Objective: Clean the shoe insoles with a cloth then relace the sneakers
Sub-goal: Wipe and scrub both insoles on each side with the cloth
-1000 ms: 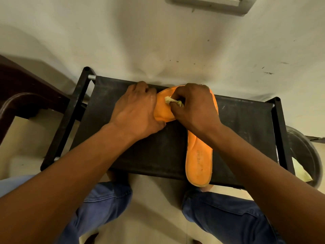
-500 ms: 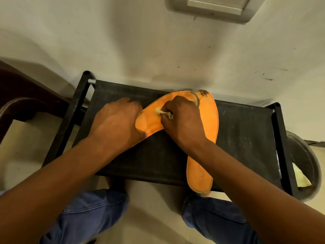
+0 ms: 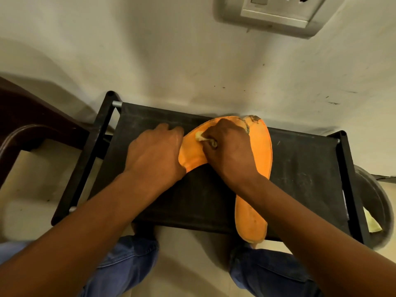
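Observation:
Two orange insoles lie on a black fabric stool [image 3: 300,172]. One insole [image 3: 255,215] runs lengthwise toward me, its dirty toe end near the wall. The other insole [image 3: 190,151] lies across it, angled to the left. My left hand [image 3: 156,155] rests flat on the left end of the angled insole and pins it down. My right hand [image 3: 229,151] presses on that same insole, its fingers curled round a small pale cloth [image 3: 200,136] that sticks out by the thumb. No sneakers or laces are in view.
A pale wall with a socket plate [image 3: 278,11] stands right behind the stool. A dark wooden chair [image 3: 25,125] is at the left. At the right sits a grey round bin [image 3: 375,206] holding a yellowish scrap [image 3: 372,224]. My knees in blue jeans are below the stool.
The angled insole has slid left and toward me, uncovering the toe of the other insole. Both hands moved with it, my right hand rubbing the cloth along it.

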`<state>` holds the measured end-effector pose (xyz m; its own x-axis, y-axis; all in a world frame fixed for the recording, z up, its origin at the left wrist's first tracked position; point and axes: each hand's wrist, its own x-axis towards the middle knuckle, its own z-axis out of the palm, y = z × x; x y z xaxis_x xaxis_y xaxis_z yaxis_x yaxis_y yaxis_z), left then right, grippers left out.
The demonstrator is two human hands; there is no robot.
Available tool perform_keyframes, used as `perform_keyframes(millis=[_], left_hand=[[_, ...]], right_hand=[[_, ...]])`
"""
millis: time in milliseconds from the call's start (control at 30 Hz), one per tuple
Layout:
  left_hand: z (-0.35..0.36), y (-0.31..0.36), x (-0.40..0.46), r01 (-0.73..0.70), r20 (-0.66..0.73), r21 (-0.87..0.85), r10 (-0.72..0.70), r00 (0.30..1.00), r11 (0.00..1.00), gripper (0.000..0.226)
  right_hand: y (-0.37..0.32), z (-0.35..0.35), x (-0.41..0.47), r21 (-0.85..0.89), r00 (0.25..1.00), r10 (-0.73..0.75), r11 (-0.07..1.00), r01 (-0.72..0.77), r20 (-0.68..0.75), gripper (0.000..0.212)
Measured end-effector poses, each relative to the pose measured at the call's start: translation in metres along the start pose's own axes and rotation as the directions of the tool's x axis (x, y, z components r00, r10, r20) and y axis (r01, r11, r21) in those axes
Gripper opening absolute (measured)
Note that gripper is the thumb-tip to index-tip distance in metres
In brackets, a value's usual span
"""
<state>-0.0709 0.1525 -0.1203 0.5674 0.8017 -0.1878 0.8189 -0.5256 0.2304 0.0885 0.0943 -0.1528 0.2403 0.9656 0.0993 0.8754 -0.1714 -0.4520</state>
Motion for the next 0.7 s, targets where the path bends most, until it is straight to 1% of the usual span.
perform_keyframes(millis=[67,133,200,267,300,367,433,500,567,633,700], left_hand=[[0.0,0.0,0.001,0.007,0.008,-0.005,-0.007,1.0,1.0,0.034],[0.0,-0.002,0.0,0.01,0.015,-0.016,-0.009,1.0,1.0,0.037],[-0.001,-0.002,0.0,0.002,0.007,-0.034,-0.002,1.0,0.999,0.036],[-0.002,-0.001,-0.001,0.001,0.013,-0.025,-0.001,1.0,1.0,0.037],[-0.002,-0.001,-0.001,0.004,0.017,-0.018,-0.003,1.0,1.0,0.037],[-0.001,-0.001,0.0,0.001,0.003,-0.019,-0.001,1.0,1.0,0.033],[0.0,-0.001,0.0,0.002,-0.018,-0.025,-0.002,1.0,1.0,0.028],[-0.002,0.0,0.0,0.018,-0.008,-0.022,-0.019,1.0,1.0,0.031],[-0.003,0.0,0.0,0.031,0.006,-0.024,-0.031,1.0,0.999,0.032],[-0.002,-0.001,0.0,0.021,-0.007,-0.026,-0.022,1.0,0.999,0.03],[-0.001,-0.001,0.0,0.024,-0.013,-0.015,-0.024,1.0,1.0,0.03]], right_hand=[[-0.014,0.01,-0.008,0.0,0.993,-0.098,0.995,0.098,0.069,0.009],[-0.02,0.012,-0.009,-0.001,0.984,-0.132,0.991,0.133,0.121,0.008],[-0.013,0.006,-0.001,0.01,0.994,-0.089,0.996,0.089,0.06,0.009],[0.0,-0.003,0.009,0.007,1.0,0.012,1.0,-0.012,-0.027,0.013],[0.006,-0.007,0.012,0.004,0.998,0.045,0.999,-0.045,-0.049,0.014],[0.009,-0.007,0.013,0.0,0.997,0.055,0.998,-0.056,-0.059,0.014],[-0.002,0.001,0.007,0.004,0.999,-0.01,1.0,0.01,-0.033,0.012],[-0.015,0.009,-0.003,0.014,0.993,-0.112,0.994,0.111,0.043,0.012],[-0.016,0.01,-0.005,-0.004,0.983,-0.154,0.988,0.155,0.103,0.011],[-0.006,0.002,0.003,-0.032,0.995,-0.092,0.995,0.094,0.045,0.011],[0.007,-0.008,0.011,-0.039,0.999,0.026,0.999,-0.027,-0.026,0.012]])
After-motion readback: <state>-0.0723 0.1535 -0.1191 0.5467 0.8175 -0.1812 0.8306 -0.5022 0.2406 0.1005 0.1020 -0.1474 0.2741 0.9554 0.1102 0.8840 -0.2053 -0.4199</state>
